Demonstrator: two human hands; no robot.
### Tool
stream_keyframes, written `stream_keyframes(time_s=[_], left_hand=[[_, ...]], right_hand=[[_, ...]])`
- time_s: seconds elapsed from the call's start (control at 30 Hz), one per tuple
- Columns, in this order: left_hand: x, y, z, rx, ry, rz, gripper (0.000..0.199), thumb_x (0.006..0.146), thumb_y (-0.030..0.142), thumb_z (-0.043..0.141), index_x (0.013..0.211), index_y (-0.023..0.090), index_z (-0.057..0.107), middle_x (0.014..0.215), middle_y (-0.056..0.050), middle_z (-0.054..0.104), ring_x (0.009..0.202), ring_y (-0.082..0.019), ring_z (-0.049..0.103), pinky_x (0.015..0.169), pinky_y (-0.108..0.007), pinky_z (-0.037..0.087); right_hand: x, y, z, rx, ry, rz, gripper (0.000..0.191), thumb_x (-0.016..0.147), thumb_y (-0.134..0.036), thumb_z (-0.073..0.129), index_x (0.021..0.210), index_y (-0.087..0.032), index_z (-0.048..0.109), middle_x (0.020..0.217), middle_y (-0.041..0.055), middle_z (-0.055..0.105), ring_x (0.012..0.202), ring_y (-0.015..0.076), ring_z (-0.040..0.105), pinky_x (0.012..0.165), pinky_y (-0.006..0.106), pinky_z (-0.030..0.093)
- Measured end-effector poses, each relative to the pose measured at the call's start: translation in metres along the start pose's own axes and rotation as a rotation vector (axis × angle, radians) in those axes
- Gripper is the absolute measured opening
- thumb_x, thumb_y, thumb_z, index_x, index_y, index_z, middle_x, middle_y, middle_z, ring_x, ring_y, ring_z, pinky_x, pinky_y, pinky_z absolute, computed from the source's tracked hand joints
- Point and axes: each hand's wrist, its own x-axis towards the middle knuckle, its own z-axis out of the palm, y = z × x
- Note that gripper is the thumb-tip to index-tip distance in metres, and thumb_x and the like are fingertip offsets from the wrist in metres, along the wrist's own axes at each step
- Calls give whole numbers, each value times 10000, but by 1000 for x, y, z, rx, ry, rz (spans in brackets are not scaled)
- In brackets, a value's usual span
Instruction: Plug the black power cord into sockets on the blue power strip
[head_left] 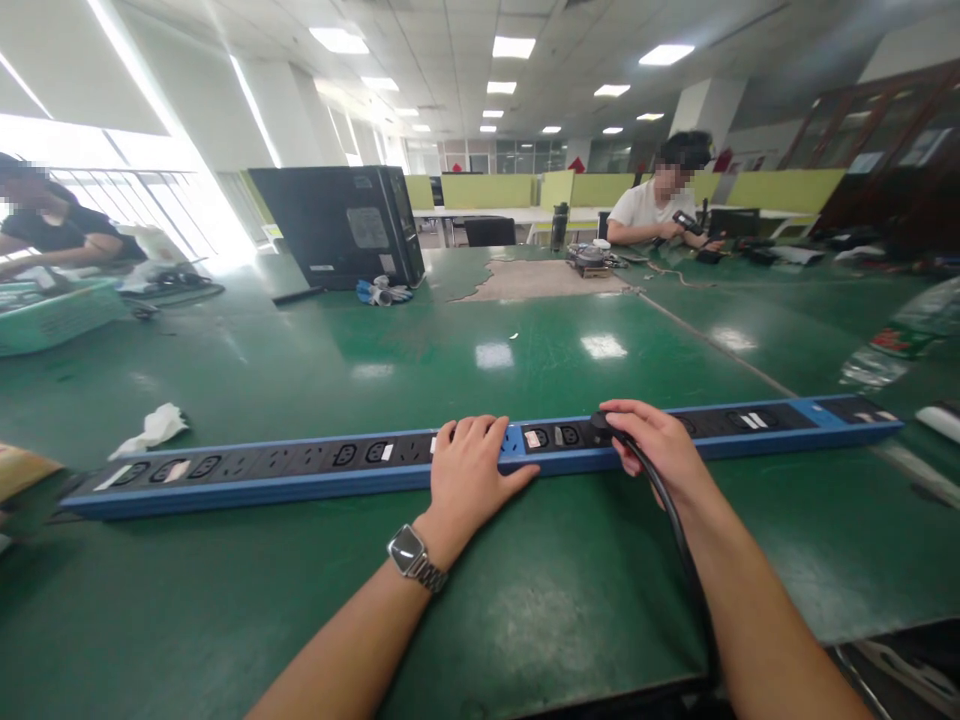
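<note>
A long blue power strip (277, 490) with black sockets lies across the green table. My left hand (471, 470) rests over its middle, fingers bent over the far edge and thumb along the near side, gripping it. To the right, my right hand (656, 448) pinches a black plug (601, 426) at a socket of the strip. Whether the plug is fully seated cannot be made out. From the plug a thick black cable (679, 530) runs down past my right wrist to the table's near edge.
White tissue (154, 430) lies behind the strip's left end. A black computer case (337, 225) and gloves (384, 291) stand farther back. A plastic bottle (904, 335) lies at right, a green basket (64, 315) at left. Two people sit across the table.
</note>
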Motion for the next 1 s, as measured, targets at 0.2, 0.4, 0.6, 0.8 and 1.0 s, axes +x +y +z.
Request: stream_keyframes(time_s=[0.2, 0.4, 0.6, 0.8, 1.0], left_hand=[[-1, -2, 0, -10, 6, 4, 588, 780, 590, 666, 1236, 228, 581, 1234, -99, 641, 1156, -305, 540, 1039, -490, 324], [-1, -2, 0, -6, 9, 10, 587, 782, 585, 667, 1236, 225, 582, 1234, -103, 640, 1157, -308, 539, 1044, -501, 323], [-1, -2, -2, -9, 1, 4, 591, 780, 583, 670, 1233, 212, 586, 1230, -104, 642, 1152, -308, 544, 1040, -503, 336], [-3, -3, -3, -11, 2, 9, 601, 770, 586, 679, 1229, 208, 588, 1226, -105, 640, 1148, -312, 543, 1035, -507, 341], [-3, -2, -4, -11, -3, -1, 596, 775, 589, 672, 1225, 207, 590, 1228, -105, 638, 1148, -307, 544, 1037, -503, 338]], right_hand=[[3, 8, -5, -22, 35, -24, 399, 645, -385, 723, 944, -127, 660, 433, -50, 519, 331, 72, 398, 315, 184, 295], [5, 10, -5, -83, -22, -72, 436, 653, -400, 748, 984, -125, 679, 468, -44, 536, 369, 85, 438, 340, 195, 327], [1, 8, -8, -170, -105, -9, 530, 697, -393, 729, 1150, -128, 659, 549, -21, 602, 393, 96, 495, 352, 194, 344], [0, 11, -13, -96, -78, 105, 568, 724, -402, 690, 1225, -142, 623, 579, -23, 604, 378, 96, 481, 342, 201, 334], [-12, -16, -19, -158, -13, -79, 369, 747, -369, 683, 1060, -176, 705, 548, 1, 566, 395, 95, 441, 378, 238, 326]])
